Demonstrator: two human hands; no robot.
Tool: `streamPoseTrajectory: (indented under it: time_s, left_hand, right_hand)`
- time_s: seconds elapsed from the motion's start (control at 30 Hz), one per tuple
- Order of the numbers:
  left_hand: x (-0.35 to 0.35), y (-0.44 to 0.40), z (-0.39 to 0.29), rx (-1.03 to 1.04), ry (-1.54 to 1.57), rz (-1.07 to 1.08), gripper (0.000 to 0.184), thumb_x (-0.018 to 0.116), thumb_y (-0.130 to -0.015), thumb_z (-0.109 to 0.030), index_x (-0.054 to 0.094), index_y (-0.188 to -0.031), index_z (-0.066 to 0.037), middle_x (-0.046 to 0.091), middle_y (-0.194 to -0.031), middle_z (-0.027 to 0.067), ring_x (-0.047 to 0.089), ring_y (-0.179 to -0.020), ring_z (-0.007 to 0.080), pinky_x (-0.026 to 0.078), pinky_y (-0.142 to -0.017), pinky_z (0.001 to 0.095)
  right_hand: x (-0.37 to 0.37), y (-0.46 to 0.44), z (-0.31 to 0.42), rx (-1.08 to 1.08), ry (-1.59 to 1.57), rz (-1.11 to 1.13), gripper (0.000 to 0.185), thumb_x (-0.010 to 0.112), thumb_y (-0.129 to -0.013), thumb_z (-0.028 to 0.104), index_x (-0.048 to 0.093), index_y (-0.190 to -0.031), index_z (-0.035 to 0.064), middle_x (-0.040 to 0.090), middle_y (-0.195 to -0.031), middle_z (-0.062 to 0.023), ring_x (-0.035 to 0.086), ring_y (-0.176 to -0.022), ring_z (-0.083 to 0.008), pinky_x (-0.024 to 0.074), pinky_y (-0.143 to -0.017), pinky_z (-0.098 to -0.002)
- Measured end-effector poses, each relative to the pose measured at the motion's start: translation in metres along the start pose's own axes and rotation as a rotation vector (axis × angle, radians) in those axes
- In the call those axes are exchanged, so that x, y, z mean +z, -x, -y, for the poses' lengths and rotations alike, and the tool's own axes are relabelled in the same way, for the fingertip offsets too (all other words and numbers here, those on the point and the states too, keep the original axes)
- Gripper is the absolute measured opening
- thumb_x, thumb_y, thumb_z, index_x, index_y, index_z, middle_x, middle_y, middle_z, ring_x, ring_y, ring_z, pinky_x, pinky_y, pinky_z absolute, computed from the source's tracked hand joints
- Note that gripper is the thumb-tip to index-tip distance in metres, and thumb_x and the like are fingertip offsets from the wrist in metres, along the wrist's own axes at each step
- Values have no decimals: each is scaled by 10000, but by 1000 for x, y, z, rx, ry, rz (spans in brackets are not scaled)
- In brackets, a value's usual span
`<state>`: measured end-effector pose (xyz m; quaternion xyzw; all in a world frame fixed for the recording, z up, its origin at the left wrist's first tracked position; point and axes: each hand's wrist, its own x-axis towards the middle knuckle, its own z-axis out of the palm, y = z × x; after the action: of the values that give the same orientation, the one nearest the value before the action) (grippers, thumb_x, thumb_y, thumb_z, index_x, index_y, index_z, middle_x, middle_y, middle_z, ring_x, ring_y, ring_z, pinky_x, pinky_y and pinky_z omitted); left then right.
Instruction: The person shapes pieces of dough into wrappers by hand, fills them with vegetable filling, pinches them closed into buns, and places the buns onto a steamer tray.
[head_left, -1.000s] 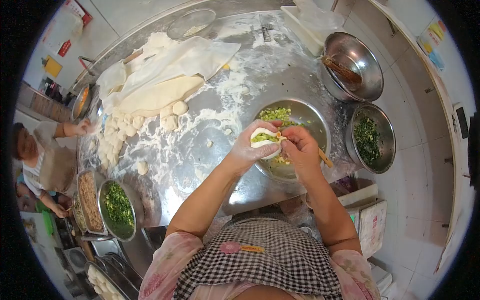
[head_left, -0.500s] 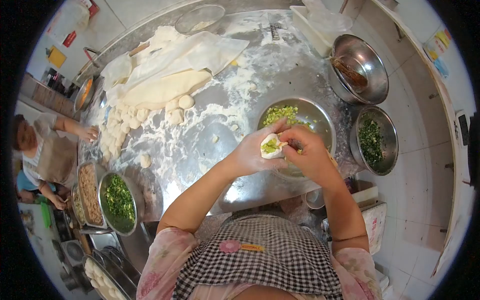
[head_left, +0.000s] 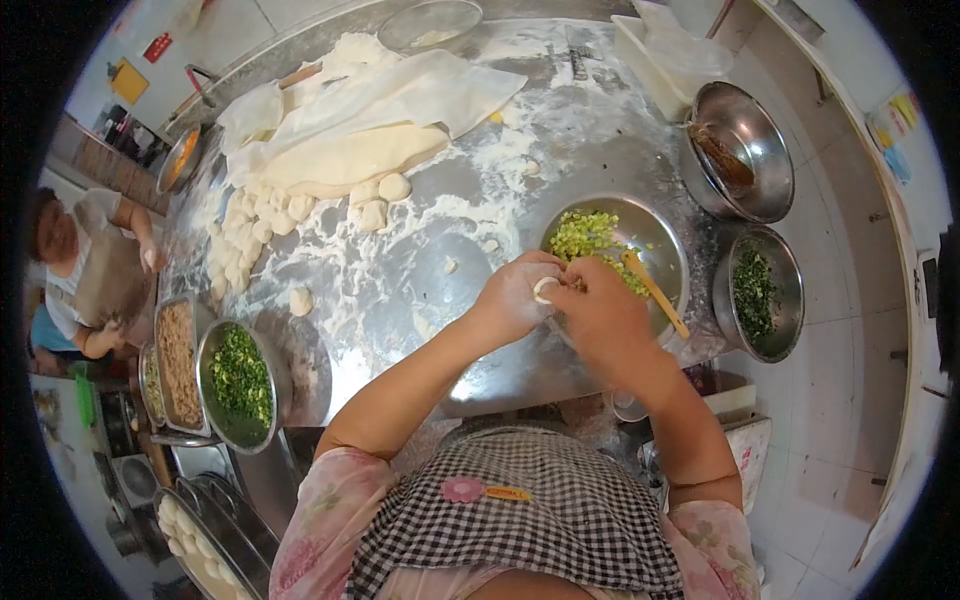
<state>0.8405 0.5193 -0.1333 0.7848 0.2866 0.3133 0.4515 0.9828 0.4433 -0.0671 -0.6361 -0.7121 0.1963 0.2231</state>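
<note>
- Cupping the dough point(head_left: 541, 290) in the left hand's point(head_left: 512, 298) curled fingers, pinching its rim with the right hand's point(head_left: 605, 315).
- Holding it above the surface's point(head_left: 480, 370) near edge, beside the steel bowl point(head_left: 674, 250).
- Possibly risking a torn rim from pinching too hard.

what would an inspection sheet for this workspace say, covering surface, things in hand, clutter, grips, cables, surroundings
Surface: metal table, streaked with white powder
Job's things: white dough piece, mostly hidden between the hands; metal mixing bowl behind them, holding chopped pale-green filling and a wooden stick
Clutter: loose dough balls and white cloth over dough at the far left; metal bowl with a brown brush-like object at the right
Grips: left grip holds the dough; right grip curled against it, fingertips hidden
Cables: nothing seen
Surroundings: another person at the table's left side; tiled floor at right
</note>
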Motion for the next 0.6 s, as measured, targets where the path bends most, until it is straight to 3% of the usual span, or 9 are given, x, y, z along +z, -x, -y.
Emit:
streamPoseTrajectory:
  time_s: [0.03, 0.17, 0.27, 0.33, 0.37, 0.43, 0.5, 0.53, 0.6]
  left_hand:
    - [-1, 2, -4, -28, 33, -3, 227, 629, -800, -227, 654, -919, -36, 607, -966, 129, 593, -888, 259, 469, -768, 335]
    - [-15, 8, -16, -285, 377, -1, 347, 541, -896, -342, 642, -888, -10, 620, -848, 120, 592, -777, 185, 464, -688, 306]
    - [-16, 16, -1, -163, 362, -42, 372, 512, -913, -355, 628, -894, -3, 623, -772, 95, 577, -725, 162, 463, -655, 291]
    - [-12, 26, 5, -273, 498, -119, 385, 492, -920, -377, 610, -975, -15, 628, -850, 89, 588, -788, 172, 470, -708, 299]
    - [-10, 30, 10, -328, 565, -158, 396, 482, -924, -388, 600, -1016, -21, 630, -889, 87, 594, -820, 177, 473, -735, 303]
    - [10, 33, 60, -11, -77, -393, 446, 460, -927, -427, 562, -1094, -26, 617, -980, 81, 593, -896, 187, 466, -806, 325]
    - [3, 33, 51, -134, 113, -554, 490, 439, -930, -457, 526, -1157, -31, 598, -1058, 80, 585, -966, 203, 454, -868, 354]
    - [-20, 34, 3, -415, 632, -578, 507, 428, -931, -468, 508, -1182, -33, 586, -1089, 82, 577, -998, 214, 445, -894, 371]
    - [-47, 45, -8, -551, 1461, -311, 457, 438, -940, -428, 506, -1173, -41, 586, -1078, 84, 581, -982, 239, 470, -871, 397]
  right_hand:
    - [1, -3, -3, 135, -115, 45, 232, 556, -803, 35, 621, -1026, 36, 573, -1054, -98, 582, -778, -224, 469, -689, -278]
    - [-9, -2, -18, 92, -778, -248, 190, 528, -875, 68, 622, -1030, 12, 575, -1092, -69, 575, -846, -142, 467, -709, -263]
    - [27, -2, -29, 362, -1140, -254, 220, 495, -904, 89, 597, -1083, 11, 575, -1104, -65, 575, -901, -131, 483, -754, -272]
    - [65, -4, -16, 573, -1353, -266, 248, 488, -912, 123, 576, -1121, 24, 580, -1098, -73, 582, -925, -148, 490, -790, -282]
    - [79, -9, -9, 525, -1442, -231, 262, 480, -918, 148, 568, -1134, 30, 582, -1093, -73, 582, -935, -149, 490, -802, -286]
    - [101, -16, 0, 423, -1617, -161, 293, 464, -929, 198, 551, -1162, 42, 585, -1083, -74, 580, -956, -152, 489, -826, -295]
    - [117, -26, -12, 266, -1320, -41, 304, 456, -935, 234, 557, -1156, 51, 590, -1071, -72, 585, -931, -148, 490, -806, -297]
    - [113, -35, -8, 258, -1231, -14, 307, 455, -937, 245, 558, -1153, 54, 595, -1057, -72, 589, -914, -146, 491, -795, -295]
    - [88, -53, 14, 304, -1113, 15, 310, 456, -940, 262, 560, -1147, 57, 608, -1018, -72, 595, -878, -144, 491, -769, -290]
